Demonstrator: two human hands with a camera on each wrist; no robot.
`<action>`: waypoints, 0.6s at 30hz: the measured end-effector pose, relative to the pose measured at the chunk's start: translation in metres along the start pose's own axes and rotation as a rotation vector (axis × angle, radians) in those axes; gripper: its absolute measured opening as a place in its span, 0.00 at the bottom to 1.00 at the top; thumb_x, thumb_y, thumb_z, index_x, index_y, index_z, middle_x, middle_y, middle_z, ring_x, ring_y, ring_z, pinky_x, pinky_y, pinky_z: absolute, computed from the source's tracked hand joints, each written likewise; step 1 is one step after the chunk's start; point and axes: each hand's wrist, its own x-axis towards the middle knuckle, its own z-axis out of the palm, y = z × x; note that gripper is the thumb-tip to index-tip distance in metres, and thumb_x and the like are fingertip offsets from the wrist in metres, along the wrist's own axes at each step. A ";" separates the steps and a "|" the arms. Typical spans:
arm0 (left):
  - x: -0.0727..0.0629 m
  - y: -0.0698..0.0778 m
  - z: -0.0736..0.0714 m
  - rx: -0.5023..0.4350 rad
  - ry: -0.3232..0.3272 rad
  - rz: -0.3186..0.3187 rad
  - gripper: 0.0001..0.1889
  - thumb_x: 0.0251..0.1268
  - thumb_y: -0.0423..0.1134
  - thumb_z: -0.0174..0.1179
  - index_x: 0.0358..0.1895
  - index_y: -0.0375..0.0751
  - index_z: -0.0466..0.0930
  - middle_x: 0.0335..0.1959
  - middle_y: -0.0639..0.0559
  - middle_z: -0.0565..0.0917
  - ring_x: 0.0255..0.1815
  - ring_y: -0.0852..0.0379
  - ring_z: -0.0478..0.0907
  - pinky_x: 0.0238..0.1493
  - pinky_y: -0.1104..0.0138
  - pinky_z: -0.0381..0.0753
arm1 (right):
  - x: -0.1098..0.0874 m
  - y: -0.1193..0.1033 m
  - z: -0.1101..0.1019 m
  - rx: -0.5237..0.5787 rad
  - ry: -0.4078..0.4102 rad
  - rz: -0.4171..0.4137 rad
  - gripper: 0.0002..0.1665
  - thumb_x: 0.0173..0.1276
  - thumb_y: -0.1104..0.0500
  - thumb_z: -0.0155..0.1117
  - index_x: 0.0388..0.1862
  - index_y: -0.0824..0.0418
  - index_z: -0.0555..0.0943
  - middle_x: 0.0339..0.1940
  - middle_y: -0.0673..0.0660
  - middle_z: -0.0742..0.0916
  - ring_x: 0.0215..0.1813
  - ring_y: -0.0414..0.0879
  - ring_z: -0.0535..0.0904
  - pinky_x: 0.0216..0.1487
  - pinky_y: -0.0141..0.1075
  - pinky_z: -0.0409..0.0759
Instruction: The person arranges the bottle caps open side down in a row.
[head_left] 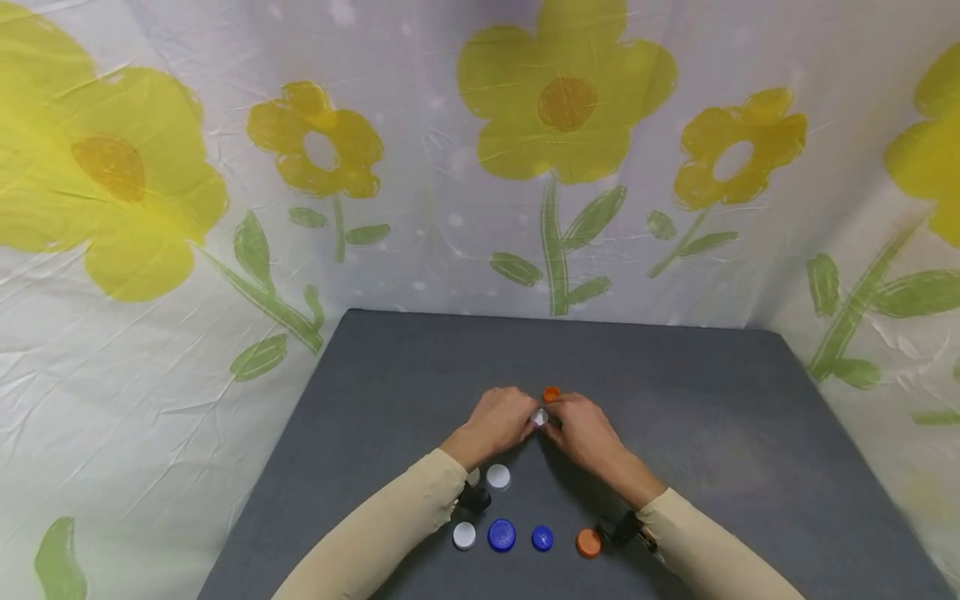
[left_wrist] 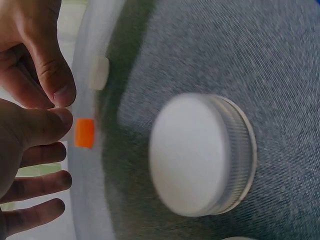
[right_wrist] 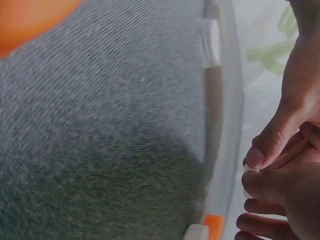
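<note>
A small white bottle cap (head_left: 539, 417) sits between the fingertips of both hands in the head view, over the grey table. My left hand (head_left: 502, 414) pinches it from the left and my right hand (head_left: 582, 427) from the right. Only a thin white sliver of the cap (right_wrist: 246, 188) shows between the thumbs in the right wrist view. The left hand's remaining fingers (left_wrist: 45, 184) spread apart below the pinch in the left wrist view. Just beyond the hands an orange cap (head_left: 551, 394) lies on the table.
Nearer the body are a white cap (head_left: 498, 477), another white cap (head_left: 464, 536), a large blue cap (head_left: 502, 535), a smaller blue cap (head_left: 542, 538) and an orange cap (head_left: 588, 543). One more white cap (head_left: 473, 477) is partly behind the left sleeve. A flowered curtain (head_left: 420, 208) surrounds the table.
</note>
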 end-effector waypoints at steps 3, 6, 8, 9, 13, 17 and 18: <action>-0.002 0.001 -0.008 0.007 0.007 0.005 0.04 0.70 0.46 0.73 0.36 0.55 0.90 0.33 0.56 0.92 0.36 0.52 0.91 0.36 0.56 0.88 | -0.001 -0.002 -0.004 0.005 0.017 -0.006 0.08 0.61 0.66 0.82 0.37 0.63 0.90 0.44 0.62 0.94 0.49 0.59 0.90 0.51 0.55 0.88; -0.003 0.003 -0.013 0.016 0.016 0.010 0.04 0.70 0.47 0.74 0.37 0.55 0.90 0.34 0.57 0.92 0.37 0.52 0.91 0.36 0.56 0.88 | -0.003 -0.005 -0.010 0.010 0.024 -0.009 0.09 0.61 0.66 0.82 0.40 0.65 0.91 0.46 0.63 0.94 0.51 0.60 0.90 0.52 0.56 0.88; -0.004 0.005 -0.017 0.021 0.023 0.015 0.04 0.71 0.47 0.74 0.38 0.55 0.90 0.34 0.57 0.92 0.36 0.53 0.91 0.36 0.56 0.88 | -0.004 -0.008 -0.015 0.008 0.029 -0.010 0.11 0.61 0.66 0.83 0.42 0.66 0.92 0.46 0.63 0.94 0.51 0.59 0.91 0.53 0.55 0.88; -0.005 0.005 -0.020 0.023 0.024 0.017 0.04 0.71 0.47 0.74 0.39 0.55 0.91 0.34 0.57 0.92 0.36 0.53 0.91 0.36 0.57 0.88 | -0.004 -0.009 -0.017 0.007 0.030 -0.009 0.11 0.62 0.65 0.83 0.43 0.66 0.92 0.47 0.63 0.94 0.51 0.59 0.91 0.53 0.55 0.89; -0.008 0.009 -0.031 0.024 0.023 0.023 0.04 0.71 0.47 0.74 0.42 0.54 0.92 0.35 0.58 0.93 0.36 0.54 0.90 0.35 0.57 0.88 | -0.006 -0.013 -0.026 0.017 0.028 -0.007 0.13 0.63 0.63 0.84 0.46 0.64 0.93 0.48 0.61 0.94 0.53 0.57 0.91 0.54 0.53 0.89; -0.013 0.012 -0.042 0.015 0.019 0.034 0.04 0.72 0.47 0.75 0.44 0.54 0.93 0.36 0.58 0.93 0.35 0.55 0.90 0.35 0.58 0.88 | -0.008 -0.017 -0.033 0.039 0.024 -0.019 0.15 0.63 0.64 0.84 0.48 0.64 0.92 0.50 0.61 0.94 0.54 0.58 0.91 0.53 0.54 0.89; -0.014 0.013 -0.044 0.016 0.017 0.039 0.05 0.72 0.47 0.74 0.44 0.54 0.93 0.36 0.58 0.93 0.36 0.55 0.90 0.35 0.58 0.88 | -0.009 -0.017 -0.034 0.044 0.023 -0.024 0.15 0.63 0.64 0.84 0.49 0.64 0.92 0.50 0.61 0.94 0.53 0.58 0.91 0.52 0.54 0.89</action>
